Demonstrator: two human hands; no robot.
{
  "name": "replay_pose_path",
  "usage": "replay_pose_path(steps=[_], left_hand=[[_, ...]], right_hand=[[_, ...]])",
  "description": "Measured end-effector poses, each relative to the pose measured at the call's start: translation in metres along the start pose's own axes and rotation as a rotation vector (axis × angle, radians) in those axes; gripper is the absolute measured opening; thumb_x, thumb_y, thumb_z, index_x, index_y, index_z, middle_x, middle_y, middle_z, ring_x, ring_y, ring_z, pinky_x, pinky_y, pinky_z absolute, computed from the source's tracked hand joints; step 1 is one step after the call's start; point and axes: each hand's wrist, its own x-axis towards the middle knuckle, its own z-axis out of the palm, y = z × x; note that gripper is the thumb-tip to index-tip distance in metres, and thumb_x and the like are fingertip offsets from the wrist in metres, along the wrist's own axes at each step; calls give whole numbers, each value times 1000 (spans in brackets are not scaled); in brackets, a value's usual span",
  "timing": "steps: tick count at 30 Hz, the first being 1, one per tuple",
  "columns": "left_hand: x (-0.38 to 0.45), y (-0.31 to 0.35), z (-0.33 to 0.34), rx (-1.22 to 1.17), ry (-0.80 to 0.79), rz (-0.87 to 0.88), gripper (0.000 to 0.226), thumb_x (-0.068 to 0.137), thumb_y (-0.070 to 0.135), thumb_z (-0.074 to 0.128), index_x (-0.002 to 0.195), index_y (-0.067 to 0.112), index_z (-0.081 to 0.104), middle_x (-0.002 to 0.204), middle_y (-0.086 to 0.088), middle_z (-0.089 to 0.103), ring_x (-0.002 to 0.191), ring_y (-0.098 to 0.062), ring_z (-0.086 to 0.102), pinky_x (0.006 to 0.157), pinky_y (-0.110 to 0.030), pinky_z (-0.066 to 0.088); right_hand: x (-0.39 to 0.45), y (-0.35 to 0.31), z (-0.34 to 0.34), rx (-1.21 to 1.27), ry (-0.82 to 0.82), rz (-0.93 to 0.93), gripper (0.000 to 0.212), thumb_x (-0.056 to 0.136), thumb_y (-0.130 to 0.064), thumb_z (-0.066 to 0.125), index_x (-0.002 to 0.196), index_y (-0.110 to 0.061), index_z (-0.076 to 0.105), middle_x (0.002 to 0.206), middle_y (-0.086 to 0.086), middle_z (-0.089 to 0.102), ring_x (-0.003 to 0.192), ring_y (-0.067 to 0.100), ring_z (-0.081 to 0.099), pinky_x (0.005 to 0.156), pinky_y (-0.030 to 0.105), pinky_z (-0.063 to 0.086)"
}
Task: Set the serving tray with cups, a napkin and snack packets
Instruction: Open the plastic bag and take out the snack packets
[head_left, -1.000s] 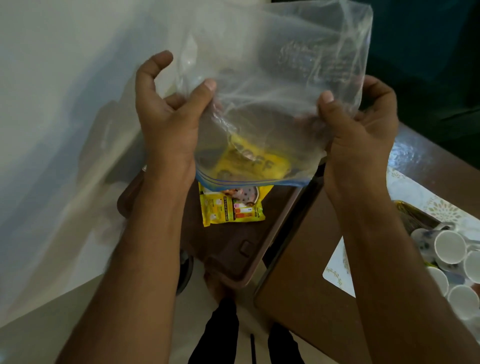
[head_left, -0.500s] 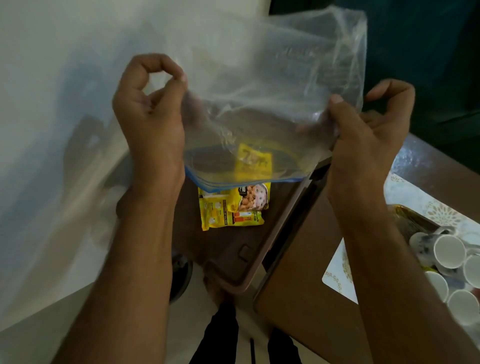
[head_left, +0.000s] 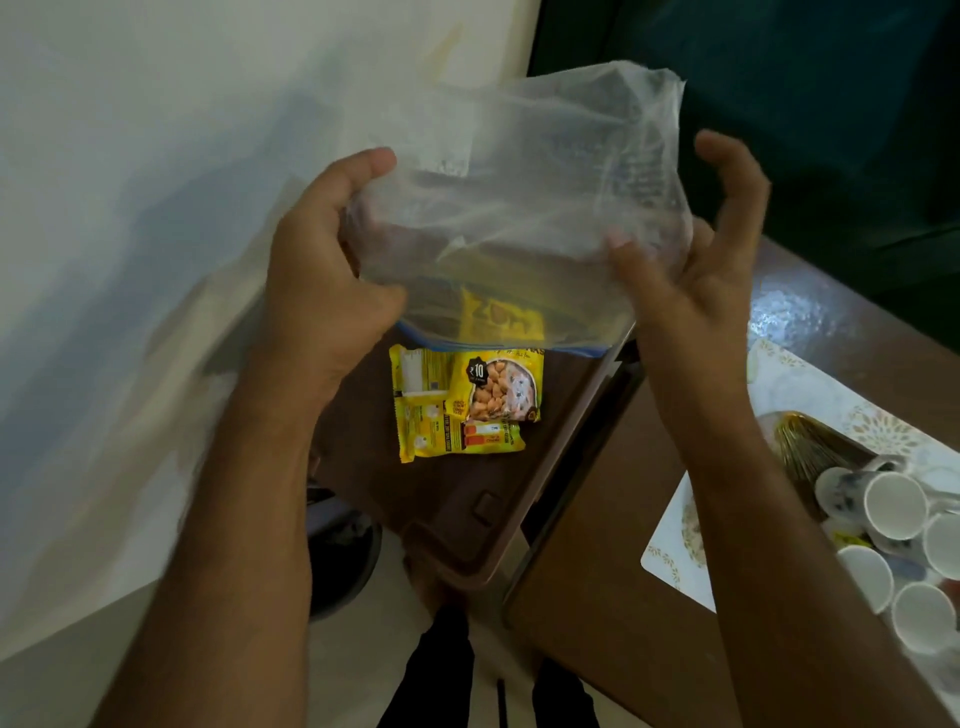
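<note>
While both hands hold it up at chest height, the clear zip bag (head_left: 519, 208) hangs mouth-down, its blue seal strip along the lower edge. The left hand (head_left: 322, 291) grips the bag's left side, thumb in front and fingers curled behind the film. The right hand (head_left: 685, 270) pinches the right side between thumb and the lower fingers, while its upper fingers stand curled and free of the plastic. One yellow packet (head_left: 501, 319) shows dimly through the film just above the seal; whether it is inside the bag or lying below it cannot be told.

Below the bag, two yellow snack packets (head_left: 462, 405) lie overlapping on a brown chair seat (head_left: 467, 509). The upper one shows a bowl of nuts and a price badge; the lower one carries small print too fine to read. Their top edges are covered by the bag's rim.

To the right stands the brown counter (head_left: 597, 597), with a pale patterned mat (head_left: 675, 551) on it. On the mat sits a gold-toned tray (head_left: 810, 447), largely hidden by the right forearm. White cups (head_left: 896, 506) lie clustered on it, mouths turned towards the camera, several cut off by the frame's edge, so their count is unclear. Dark trouser legs (head_left: 441, 675) show at the bottom.
</note>
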Motion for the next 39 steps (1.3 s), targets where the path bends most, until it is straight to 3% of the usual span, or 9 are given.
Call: replay_pose_path(steps=[3, 5, 11, 16, 21, 24, 27, 33, 39], left_hand=[[-2, 3, 8, 171, 49, 30, 78, 74, -11, 82, 144, 17, 61, 134, 0, 67, 124, -17, 67, 106, -37, 58], [-3, 5, 12, 291, 92, 76, 76, 73, -7, 85, 141, 17, 63, 138, -5, 66, 127, -18, 62, 109, -30, 53], [-9, 4, 11, 580, 189, 252, 29, 77, 10, 85, 106, 6, 79, 115, -19, 58, 110, -33, 59, 88, -23, 44], [-18, 11, 13, 600, 240, 500, 18, 77, 15, 80, 80, -1, 73, 110, -20, 67, 102, -32, 65, 86, -18, 38], [-34, 25, 44, 449, 326, 426, 16, 83, 13, 78, 83, -1, 69, 86, -13, 70, 74, -15, 56, 66, -12, 32], [-52, 31, 71, 306, 228, 236, 24, 89, 18, 78, 107, 5, 68, 102, -3, 71, 87, -8, 63, 69, -9, 51], [-66, 26, 83, 41, 76, -2, 55, 90, 20, 78, 140, 15, 55, 122, 13, 65, 101, 2, 67, 74, -13, 59], [-62, 21, 77, -898, -83, -572, 73, 79, 26, 72, 148, 23, 49, 135, -11, 66, 114, -27, 74, 81, -31, 64], [-56, 3, 62, -771, 25, -538, 29, 88, -2, 71, 116, 5, 74, 106, -17, 80, 93, -32, 80, 72, -39, 66]], right_hand=[[-3, 4, 2, -479, -144, -92, 102, 76, -27, 92, 159, -21, 34, 153, 17, 26, 144, 19, 31, 119, 15, 36], [-4, 6, 3, -752, -181, -136, 99, 68, -29, 96, 153, -23, 46, 155, 20, 21, 147, 19, 19, 120, 13, 25], [-4, 2, 5, -1092, 107, -293, 20, 80, -20, 78, 91, -4, 76, 139, 26, 49, 130, 42, 47, 97, 49, 52], [2, -16, 6, -1181, 200, -376, 27, 82, -25, 64, 67, -4, 68, 80, 10, 67, 96, 38, 61, 73, 46, 40], [3, -17, 11, -866, 184, -74, 33, 88, -29, 58, 70, -2, 62, 64, 11, 60, 62, 34, 58, 56, 46, 46], [-3, -18, 29, -158, 244, 275, 25, 82, -19, 53, 66, -3, 62, 59, 7, 57, 55, 23, 52, 50, 36, 45], [-14, -12, 40, 281, 220, 676, 28, 89, -15, 53, 78, -17, 79, 78, -1, 77, 75, 13, 73, 68, 31, 57], [-43, -2, 41, 390, 44, 790, 34, 93, 0, 54, 121, -15, 66, 115, 7, 77, 102, 22, 76, 77, 30, 63], [-56, -15, 47, 296, -156, 687, 53, 86, 10, 72, 122, -21, 49, 88, 6, 82, 73, 22, 79, 60, 29, 62]])
